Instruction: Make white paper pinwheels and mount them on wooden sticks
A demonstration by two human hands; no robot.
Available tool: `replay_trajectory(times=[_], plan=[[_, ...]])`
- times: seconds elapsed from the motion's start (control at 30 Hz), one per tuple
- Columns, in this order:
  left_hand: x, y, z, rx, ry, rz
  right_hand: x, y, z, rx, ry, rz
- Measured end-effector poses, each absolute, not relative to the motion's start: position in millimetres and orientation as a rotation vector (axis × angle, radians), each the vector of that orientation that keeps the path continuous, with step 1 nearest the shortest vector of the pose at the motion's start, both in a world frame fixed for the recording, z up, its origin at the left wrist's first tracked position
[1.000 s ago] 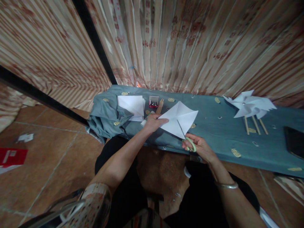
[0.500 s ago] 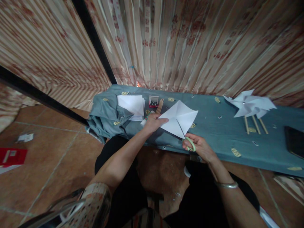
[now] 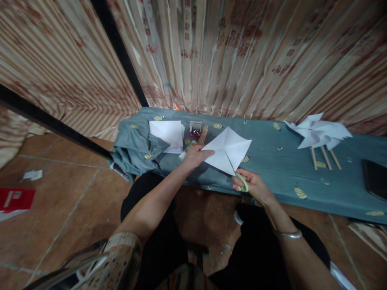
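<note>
My left hand (image 3: 195,156) pinches the left corner of a creased white paper square (image 3: 229,145), thumb on top. The sheet is held up above the cloth-covered table. In my right hand (image 3: 249,183) is a pair of scissors (image 3: 242,182) with light green handles. Its blades lie along a slit that runs from the sheet's near corner toward the middle; they are mostly hidden by the paper. Just beyond my left hand lie several wooden sticks (image 3: 203,134) and a small open red box (image 3: 195,129) of shiny metal pieces.
A stack of white paper squares (image 3: 167,133) lies at the left on the blue-green cloth (image 3: 266,161). Several-bladed paper pinwheels (image 3: 317,131) on sticks rest at the right, near a dark phone-like object (image 3: 375,179). A striped curtain (image 3: 211,60) hangs behind the table.
Almost nothing differs. Both hands, the paper and the scissors keep nearly the same position, with only a tiny shift in view.
</note>
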State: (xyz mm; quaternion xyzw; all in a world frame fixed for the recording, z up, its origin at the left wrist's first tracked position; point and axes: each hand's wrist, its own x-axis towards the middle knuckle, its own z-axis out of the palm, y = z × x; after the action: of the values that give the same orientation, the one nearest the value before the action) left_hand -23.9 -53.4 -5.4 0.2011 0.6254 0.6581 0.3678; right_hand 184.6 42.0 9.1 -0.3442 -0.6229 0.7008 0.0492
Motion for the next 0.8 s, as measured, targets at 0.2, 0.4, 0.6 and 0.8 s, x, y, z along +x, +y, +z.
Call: replay_trajectory(times=[0.2, 0.4, 0.6, 0.8], plan=[[-30.1, -53.4, 0.8, 0.447, 1.615, 1.709, 193.0, 49.9, 12.6, -0.986, -1.974, 2.221], [-43.0, -59.6, 11.2, 0.432, 1.636, 1.815, 216.1, 69.4, 23.9, -0.939, -2.144, 2.130], [-38.8, -61.0, 4.2, 0.573, 1.718, 1.620, 220.8, 79.6, 21.8, -1.022, -1.783, 1.546], [-22.0, -57.7, -0.8, 0.820, 1.689, 1.251, 207.8, 75.1, 24.8, -0.897, -1.948, 1.355]])
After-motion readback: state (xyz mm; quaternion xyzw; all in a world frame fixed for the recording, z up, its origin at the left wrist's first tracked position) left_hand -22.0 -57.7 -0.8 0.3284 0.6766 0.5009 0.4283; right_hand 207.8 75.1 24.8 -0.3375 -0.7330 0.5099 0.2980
